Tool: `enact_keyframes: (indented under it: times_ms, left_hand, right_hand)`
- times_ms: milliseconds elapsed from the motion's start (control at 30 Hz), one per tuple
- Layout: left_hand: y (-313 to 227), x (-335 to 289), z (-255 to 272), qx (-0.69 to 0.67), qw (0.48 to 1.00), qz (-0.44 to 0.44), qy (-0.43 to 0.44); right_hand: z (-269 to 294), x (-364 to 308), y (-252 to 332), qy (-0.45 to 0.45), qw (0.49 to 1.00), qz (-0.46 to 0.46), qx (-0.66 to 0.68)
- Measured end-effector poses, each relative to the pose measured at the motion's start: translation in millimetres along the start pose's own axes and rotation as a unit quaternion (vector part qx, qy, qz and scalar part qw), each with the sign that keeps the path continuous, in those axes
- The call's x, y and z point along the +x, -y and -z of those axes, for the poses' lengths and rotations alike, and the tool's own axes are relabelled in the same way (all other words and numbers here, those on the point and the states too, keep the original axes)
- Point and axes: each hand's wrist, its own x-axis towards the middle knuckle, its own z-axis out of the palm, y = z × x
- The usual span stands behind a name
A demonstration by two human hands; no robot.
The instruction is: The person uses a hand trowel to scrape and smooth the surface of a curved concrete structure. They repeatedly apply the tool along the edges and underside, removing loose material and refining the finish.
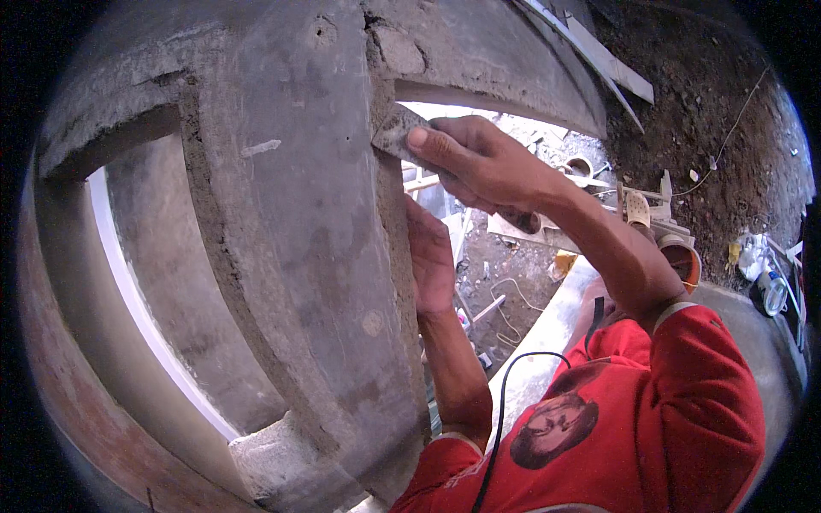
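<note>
My right hand (479, 158) grips a flat, grey, mortar-smeared trowel (396, 130), its thumb pressed on the blade. The blade touches the inner edge of an opening in the grey concrete wall (299, 214), close to the upper corner. Lower down, my left hand (432, 261) lies against the same rough edge with its fingers pointing up. Those fingers are partly hidden by the edge, and nothing shows in them. Fresh-looking, uneven mortar (393, 218) runs down this edge.
A second opening (184, 282) with a pale strip lies left in the wall. Beyond the wall, pipe pieces (680, 256), boards (611, 60) and a cable (517, 312) litter the dirt ground. A clear plastic container (772, 291) lies far right. A black cord (505, 385) hangs across my red shirt.
</note>
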Motion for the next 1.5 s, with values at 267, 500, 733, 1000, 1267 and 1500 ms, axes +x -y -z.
enact_keyframes:
  times_ms: [267, 500, 733, 1000, 1267, 1500]
  left_hand:
    - [-1.6, -5.1, 1.9, 0.006, 1.0, -0.015, -0.02]
    - [-7.9, -5.0, 4.0, -0.021, 1.0, -0.004, -0.022]
    - [-0.4, -4.4, -1.3, -0.028, 1.0, -0.003, -0.01]
    - [-0.4, -1.9, 0.4, -0.007, 1.0, -0.015, -0.013]
    - [10.8, -1.6, -12.3, 0.016, 1.0, -0.026, -0.002]
    - [6.9, 1.3, -6.4, 0.039, 0.999, -0.021, 0.003]
  right_hand:
    - [-3.3, -1.4, -1.8, -0.012, 1.0, 0.012, -0.017]
    - [-3.0, 3.8, 4.4, -0.011, 0.999, 0.008, -0.032]
    - [-2.8, -1.1, 9.5, 0.011, 0.999, -0.03, 0.017]
    - [-1.2, 3.6, 3.0, -0.02, 0.998, 0.029, -0.054]
    - [27.8, 21.6, 4.2, -0.037, 0.997, 0.014, -0.073]
    - [35.8, 33.7, 6.2, -0.034, 0.991, 0.06, -0.112]
